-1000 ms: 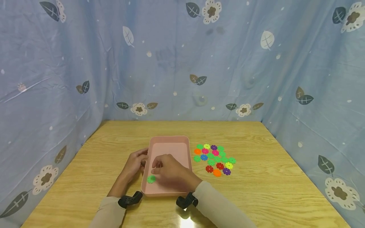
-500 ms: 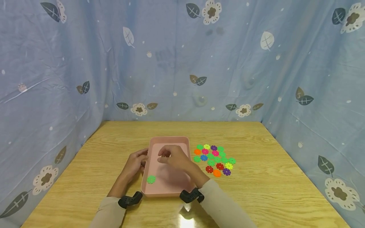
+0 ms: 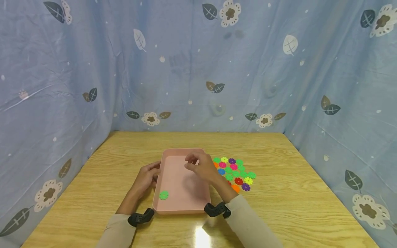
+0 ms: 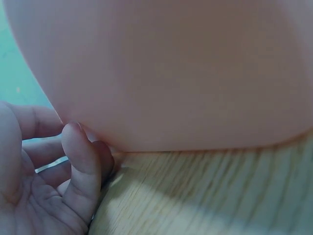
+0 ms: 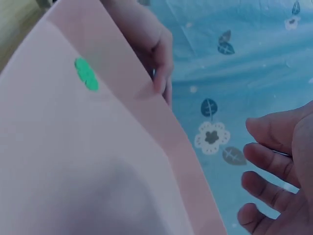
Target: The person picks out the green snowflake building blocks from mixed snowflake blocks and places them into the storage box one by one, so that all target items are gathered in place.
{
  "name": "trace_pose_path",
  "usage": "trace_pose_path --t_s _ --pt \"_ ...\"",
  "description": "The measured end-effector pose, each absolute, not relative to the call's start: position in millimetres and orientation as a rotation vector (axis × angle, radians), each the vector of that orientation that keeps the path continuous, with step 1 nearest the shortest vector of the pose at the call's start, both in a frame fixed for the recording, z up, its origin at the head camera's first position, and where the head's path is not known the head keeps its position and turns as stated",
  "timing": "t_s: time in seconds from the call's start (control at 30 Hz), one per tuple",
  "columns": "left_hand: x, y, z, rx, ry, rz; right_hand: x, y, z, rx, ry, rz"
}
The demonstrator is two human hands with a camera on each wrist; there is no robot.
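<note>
A shallow pink tray (image 3: 183, 208) lies on the table, with one green notched plastic disc (image 3: 163, 195) flat in its near left corner. My left hand (image 3: 144, 178) holds the tray at its left wall, thumb and fingertips at the rim; the left wrist view shows the thumb and curled fingers close against the pink wall. Over the right half of the tray, raised above its floor, is my right hand (image 3: 201, 167). Its fingers are loosely bent and apart, with nothing between them in the right wrist view. The disc (image 5: 86, 74) shows there too, away from this hand.
Right of the tray, a loose group of notched discs (image 3: 236, 173) in green, yellow, purple, pink, red, orange and blue is spread on the wooden table (image 3: 294, 193). My right forearm covers part of it. A blue patterned curtain (image 3: 186, 69) surrounds the table's back and sides.
My right hand has risen and moved right across the tray, away from the green disc, toward the loose discs. My left hand and the tray have stayed in place.
</note>
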State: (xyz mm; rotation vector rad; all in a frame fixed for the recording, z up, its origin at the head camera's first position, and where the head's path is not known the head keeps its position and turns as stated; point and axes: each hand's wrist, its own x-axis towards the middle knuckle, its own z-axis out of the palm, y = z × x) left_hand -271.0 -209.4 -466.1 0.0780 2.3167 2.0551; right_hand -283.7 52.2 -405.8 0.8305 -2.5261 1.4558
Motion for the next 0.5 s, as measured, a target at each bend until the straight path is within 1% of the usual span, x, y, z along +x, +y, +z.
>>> trace_pose_path --t_s 0.5 --pt "-272 -210 -467 0.081 2.325 2.055 -297 90 -424 0.577 -2.466 1.362"
